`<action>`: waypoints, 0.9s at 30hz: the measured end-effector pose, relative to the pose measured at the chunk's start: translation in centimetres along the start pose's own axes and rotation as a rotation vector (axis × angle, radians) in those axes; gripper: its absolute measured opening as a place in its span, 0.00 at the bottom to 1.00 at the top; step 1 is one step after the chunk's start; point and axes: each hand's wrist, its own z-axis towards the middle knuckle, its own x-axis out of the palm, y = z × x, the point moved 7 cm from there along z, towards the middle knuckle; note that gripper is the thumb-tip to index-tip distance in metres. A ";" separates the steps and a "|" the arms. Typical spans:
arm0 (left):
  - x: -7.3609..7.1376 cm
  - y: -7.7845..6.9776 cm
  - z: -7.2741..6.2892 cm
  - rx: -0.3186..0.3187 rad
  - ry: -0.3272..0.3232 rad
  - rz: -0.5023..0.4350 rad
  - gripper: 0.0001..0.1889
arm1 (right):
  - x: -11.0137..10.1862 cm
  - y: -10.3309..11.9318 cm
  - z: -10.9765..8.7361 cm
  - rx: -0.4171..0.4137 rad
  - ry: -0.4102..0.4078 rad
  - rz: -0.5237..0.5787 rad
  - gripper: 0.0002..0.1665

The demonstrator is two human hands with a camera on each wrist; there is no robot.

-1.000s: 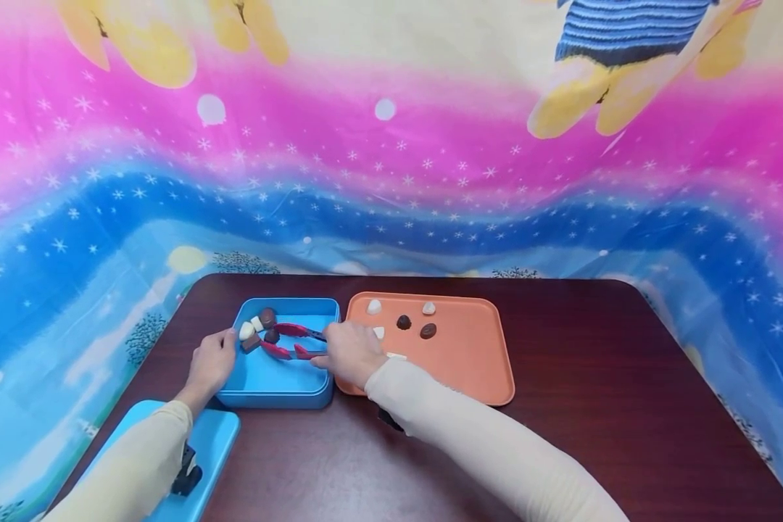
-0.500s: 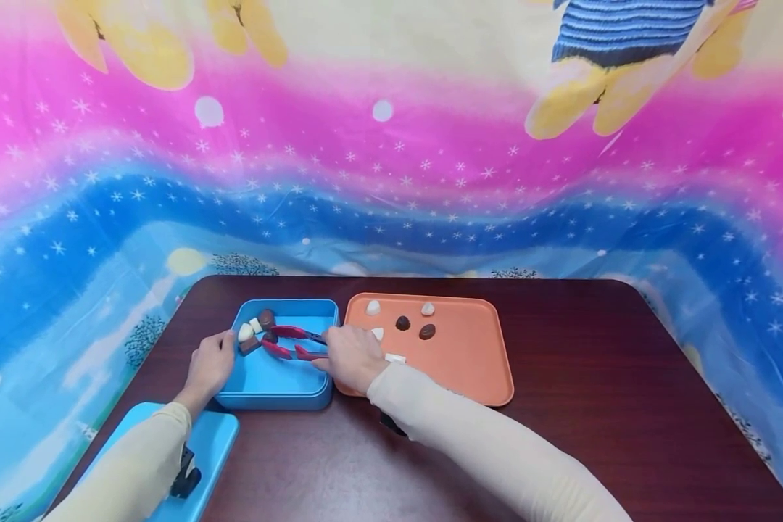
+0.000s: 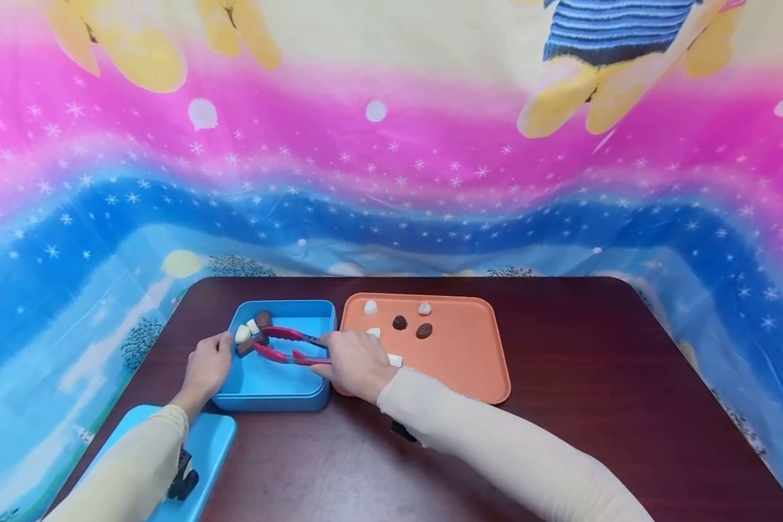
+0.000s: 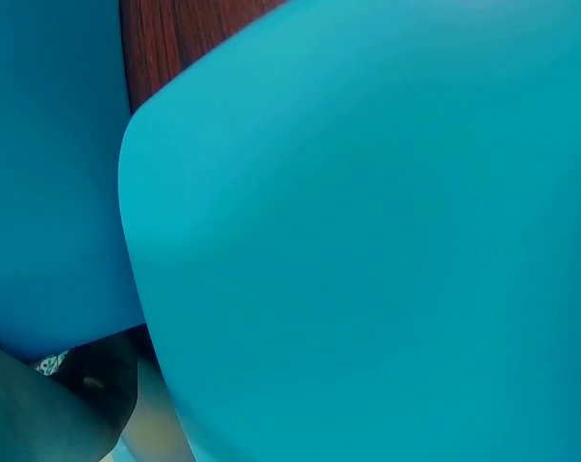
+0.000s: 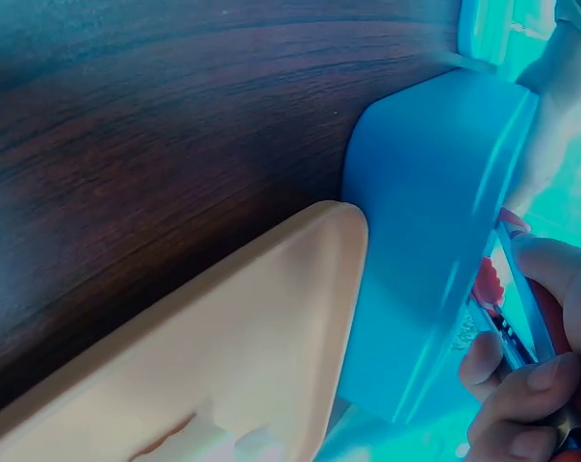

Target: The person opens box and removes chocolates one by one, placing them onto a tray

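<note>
My left hand (image 3: 206,366) grips the left wall of a blue lunch box (image 3: 277,377); in the left wrist view only dark, partly hidden fingers show beside it. Inside the box, chocolates cluster at the back left: a white piece (image 3: 243,334), a brown piece (image 3: 263,318) and several others. My right hand (image 3: 359,362) holds red-tipped tongs (image 3: 283,333) over the box, their arms spread. The tongs' ends are beside a dark round chocolate (image 3: 262,339); whether they touch it, I cannot tell. In the right wrist view, fingers (image 5: 526,395) wrap the tong handles.
An orange tray (image 3: 463,362) stands right of the box, bearing several dark and white chocolates, among them a brown oval one (image 3: 424,330). A blue lid (image 3: 212,442) lies at the front left under my left forearm. A patterned cloth (image 3: 391,181) hangs behind the dark wooden table (image 3: 581,362).
The tongs' ends have shifted slightly left, and the dark round chocolate beside them has moved a little left too. My left hand stays at the box; the head view has turned slightly.
</note>
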 end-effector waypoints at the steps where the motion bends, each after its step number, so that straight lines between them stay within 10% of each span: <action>1: 0.0 0.0 0.0 -0.005 0.003 -0.002 0.35 | -0.2 -0.1 -0.1 -0.003 -0.006 0.006 0.29; 27: 0.2 0.1 0.0 -0.018 0.024 0.007 0.37 | -3.3 -1.9 -4.7 -0.084 -0.087 0.071 0.25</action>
